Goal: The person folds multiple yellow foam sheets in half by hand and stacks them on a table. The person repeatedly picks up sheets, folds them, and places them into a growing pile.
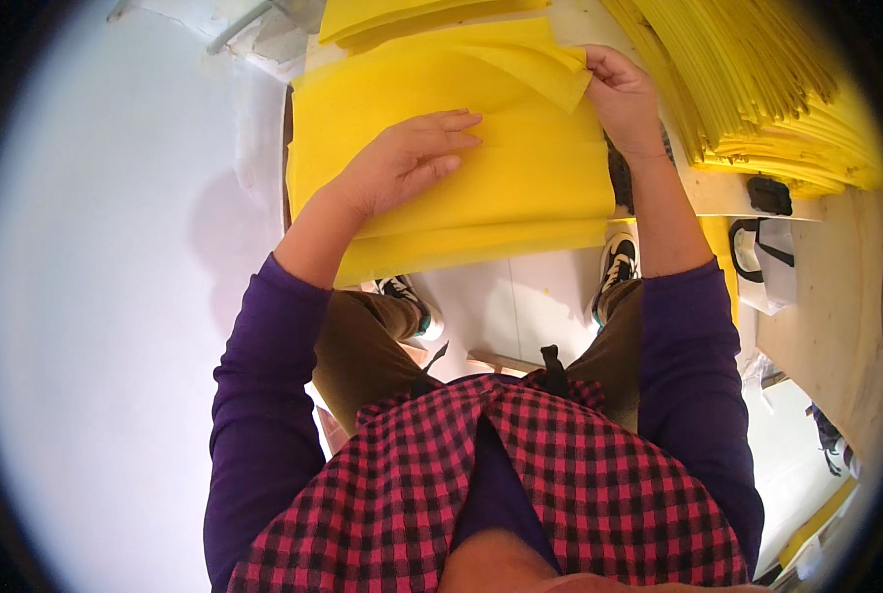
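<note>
A wide sheet of thin yellow fabric [520, 178] lies spread in front of me, its near edge hanging down above my feet. My left hand [412, 158] rests over the sheet, left of its middle, palm down with the fingers stretched out. At the sheet's far right, my right hand [619, 94] pinches a lifted corner of yellow fabric between thumb and fingers. That corner is folded back and stands up off the layer beneath. What lies under the fabric is mostly hidden.
A tall stack of folded yellow fabric pieces [757, 109] lies at the far right on a wooden table [728, 198]. More yellow fabric [382, 18] sits beyond the sheet. A small black object [769, 196] is at the table's edge, above a white bag [772, 262]. A pale wall [115, 296] stands at left.
</note>
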Available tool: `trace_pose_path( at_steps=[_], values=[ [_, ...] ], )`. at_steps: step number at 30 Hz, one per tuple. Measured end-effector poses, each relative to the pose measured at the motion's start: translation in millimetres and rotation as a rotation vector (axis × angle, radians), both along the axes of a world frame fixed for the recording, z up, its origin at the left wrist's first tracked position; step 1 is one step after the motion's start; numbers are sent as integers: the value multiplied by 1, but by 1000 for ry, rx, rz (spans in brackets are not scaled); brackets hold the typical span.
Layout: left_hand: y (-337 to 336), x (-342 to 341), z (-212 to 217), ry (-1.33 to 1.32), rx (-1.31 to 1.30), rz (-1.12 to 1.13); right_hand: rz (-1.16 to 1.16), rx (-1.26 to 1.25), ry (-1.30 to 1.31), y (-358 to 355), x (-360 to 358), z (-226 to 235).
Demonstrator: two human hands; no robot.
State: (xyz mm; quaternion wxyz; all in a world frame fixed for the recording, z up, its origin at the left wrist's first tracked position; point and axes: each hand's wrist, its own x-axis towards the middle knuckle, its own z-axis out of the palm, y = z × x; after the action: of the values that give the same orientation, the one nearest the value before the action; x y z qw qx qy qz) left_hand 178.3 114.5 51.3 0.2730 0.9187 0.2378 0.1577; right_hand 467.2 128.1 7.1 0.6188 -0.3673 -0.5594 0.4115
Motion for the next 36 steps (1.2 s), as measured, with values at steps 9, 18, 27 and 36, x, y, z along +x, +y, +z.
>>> trace_pose_path(
  at_steps=[9,18,27,36],
  values=[
    [8,-34,-19,-46,61,175,13,81,7,1,2,-1],
    [3,-100,-26,-294,157,1182,15,51,75,-7,-3,6],
    [60,-141,-33,-679,-446,859,-14,93,12,-13,-4,6],
    [74,-154,-26,-592,-452,718,4,208,-8,-18,-5,15]
  ],
)
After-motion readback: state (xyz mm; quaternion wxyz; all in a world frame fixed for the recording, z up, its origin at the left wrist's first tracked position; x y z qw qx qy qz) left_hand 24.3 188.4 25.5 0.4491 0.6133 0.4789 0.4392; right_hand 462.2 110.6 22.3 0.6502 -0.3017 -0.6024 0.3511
